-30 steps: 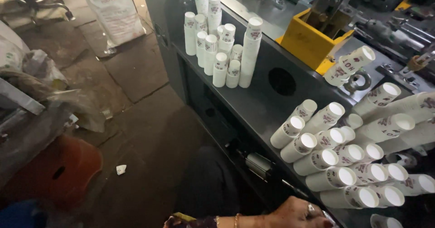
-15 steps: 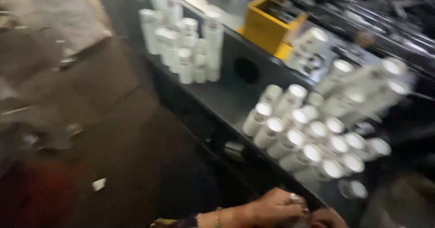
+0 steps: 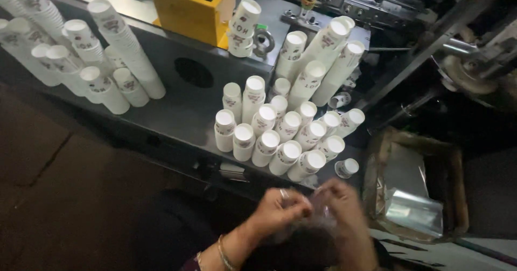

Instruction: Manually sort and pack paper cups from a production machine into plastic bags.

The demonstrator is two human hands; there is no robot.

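clear thin plastic film, blurred, sits pinched between left hand and right hand just below the bench; it looks light, soft and slippery, best held at an edge. about sixteen white paper cup stacks stand near, one yellow box behind.

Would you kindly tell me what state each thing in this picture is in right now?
Left hand: fingers pinched on clear plastic film.
Right hand: pinching the same film.
Clear plastic film: crumpled between both hands.
Near cup stacks: upside down, clustered on the dark table.
Far-left cup stacks: upside down, leaning.
Yellow box: open at the top.
Cardboard box: open, foil inside.
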